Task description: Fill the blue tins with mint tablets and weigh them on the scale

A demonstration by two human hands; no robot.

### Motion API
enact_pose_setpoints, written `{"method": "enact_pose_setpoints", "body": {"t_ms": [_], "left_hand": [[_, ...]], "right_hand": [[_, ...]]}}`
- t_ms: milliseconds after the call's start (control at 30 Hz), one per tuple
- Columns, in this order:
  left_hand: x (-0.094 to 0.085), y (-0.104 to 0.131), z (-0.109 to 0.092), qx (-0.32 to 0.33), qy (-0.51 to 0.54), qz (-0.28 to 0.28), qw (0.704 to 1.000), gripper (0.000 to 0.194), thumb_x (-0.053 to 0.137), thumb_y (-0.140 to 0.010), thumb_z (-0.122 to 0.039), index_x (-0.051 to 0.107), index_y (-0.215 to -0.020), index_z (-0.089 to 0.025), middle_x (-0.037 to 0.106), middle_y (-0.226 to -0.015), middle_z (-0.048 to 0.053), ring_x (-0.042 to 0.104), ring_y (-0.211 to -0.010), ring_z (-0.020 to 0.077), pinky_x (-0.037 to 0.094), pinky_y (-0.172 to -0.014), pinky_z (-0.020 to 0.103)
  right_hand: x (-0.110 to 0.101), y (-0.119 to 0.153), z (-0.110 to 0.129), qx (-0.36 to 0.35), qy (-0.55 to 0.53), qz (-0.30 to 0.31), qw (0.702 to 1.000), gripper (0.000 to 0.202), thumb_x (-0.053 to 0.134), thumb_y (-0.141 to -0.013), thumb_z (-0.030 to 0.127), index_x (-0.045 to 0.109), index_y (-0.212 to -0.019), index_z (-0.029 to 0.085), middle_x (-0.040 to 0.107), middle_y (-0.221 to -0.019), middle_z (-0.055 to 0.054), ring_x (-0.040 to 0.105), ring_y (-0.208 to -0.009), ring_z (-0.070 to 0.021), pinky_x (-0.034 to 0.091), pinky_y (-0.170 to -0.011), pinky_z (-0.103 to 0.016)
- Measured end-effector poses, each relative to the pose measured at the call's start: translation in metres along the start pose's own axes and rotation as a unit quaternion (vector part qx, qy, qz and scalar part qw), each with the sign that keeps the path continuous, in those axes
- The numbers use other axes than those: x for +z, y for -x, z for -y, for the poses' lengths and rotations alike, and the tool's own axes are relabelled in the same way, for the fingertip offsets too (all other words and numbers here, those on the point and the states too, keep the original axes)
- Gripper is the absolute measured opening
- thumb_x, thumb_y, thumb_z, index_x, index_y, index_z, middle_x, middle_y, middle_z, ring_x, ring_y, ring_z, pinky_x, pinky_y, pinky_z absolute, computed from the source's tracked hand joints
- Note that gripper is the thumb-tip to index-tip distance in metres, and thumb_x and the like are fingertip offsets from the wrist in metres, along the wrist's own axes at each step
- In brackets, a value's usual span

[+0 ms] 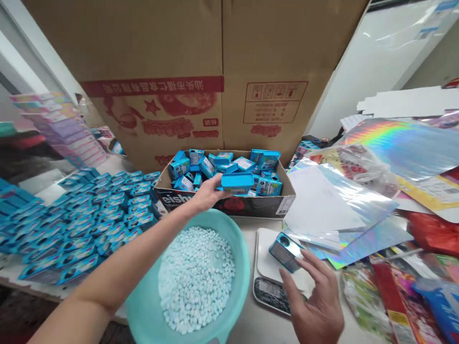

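Packed desk (pixel 251 306), huge carton (pixel 265 48) behind. Left hand (pixel 211 193) grips a blue tin (pixel 237 183), right hand (pixel 315 296) has its grip wide.

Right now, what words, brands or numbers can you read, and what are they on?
"eish", partly hidden by a forearm: low black-printed cardboard box.
"食品有限公司", upside down: tall brown cardboard.
Too small or blurred: small blue tins, flat white scale, colourful plastic packets.

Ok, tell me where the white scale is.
In the head view, the white scale is right of the teal basin, beneath a blue tin by the right hand.
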State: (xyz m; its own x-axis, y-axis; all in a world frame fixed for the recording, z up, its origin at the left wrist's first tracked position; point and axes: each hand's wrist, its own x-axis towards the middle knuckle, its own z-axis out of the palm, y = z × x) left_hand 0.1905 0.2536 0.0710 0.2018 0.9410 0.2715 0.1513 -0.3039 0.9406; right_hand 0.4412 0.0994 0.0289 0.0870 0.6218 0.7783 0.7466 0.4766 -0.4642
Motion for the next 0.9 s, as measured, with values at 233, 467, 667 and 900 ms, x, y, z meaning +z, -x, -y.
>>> {"method": "enact_pose_setpoints", "body": {"t_ms": [233,467,667,900], "left_hand": [[0.009,0.099,-0.026,-0.305,0.206,-0.059,0.928,0.056,0.073,-0.067,-0.038,0.049,-0.113,-0.016,0.066,-0.09,0.01,0.063,-0.065,0.0165,0.05,-0.055,0.027],[0.043,0.152,-0.026,-0.373,0.293,0.099,0.875,0.041,0.068,-0.069,-0.045,0.054,-0.096,-0.017,0.06,-0.073,0.002,0.059,-0.054,0.015,0.046,-0.043,0.024],[0.009,0.145,0.021,-0.308,-0.146,0.032,0.94,0.038,0.037,-0.087,-0.044,0.058,-0.102,-0.016,0.066,-0.094,0.01,0.063,-0.088,0.0233,0.049,-0.076,0.035],[0.013,0.117,0.078,-0.312,-0.373,0.0,0.874,0.041,0.045,-0.083,-0.03,0.053,-0.117,-0.009,0.053,-0.123,0.022,0.041,-0.121,0.0364,0.032,-0.098,0.047]], "right_hand": [[0.022,0.01,0.024,-0.045,-0.081,0.057,0.994,0.045,0.066,-0.08,0.019,0.05,-0.121,0.019,0.056,-0.115,-0.013,0.054,-0.109,-0.027,0.047,-0.091,-0.049],[0.02,0.016,0.026,-0.211,-0.103,0.204,0.951,0.047,0.06,-0.081,0.013,0.051,-0.126,0.026,0.052,-0.131,-0.01,0.041,-0.129,-0.0303,0.039,-0.1,-0.052],[0.017,0.018,0.026,0.095,-0.231,0.095,0.964,0.036,0.071,-0.074,0.026,0.06,-0.108,0.02,0.069,-0.099,-0.008,0.067,-0.087,-0.0232,0.054,-0.076,-0.04],[0.063,0.023,0.058,0.378,-0.382,0.043,0.842,0.036,0.077,-0.065,0.037,0.065,-0.09,0.014,0.073,-0.088,-0.009,0.068,-0.081,-0.0238,0.054,-0.08,-0.042]]}}
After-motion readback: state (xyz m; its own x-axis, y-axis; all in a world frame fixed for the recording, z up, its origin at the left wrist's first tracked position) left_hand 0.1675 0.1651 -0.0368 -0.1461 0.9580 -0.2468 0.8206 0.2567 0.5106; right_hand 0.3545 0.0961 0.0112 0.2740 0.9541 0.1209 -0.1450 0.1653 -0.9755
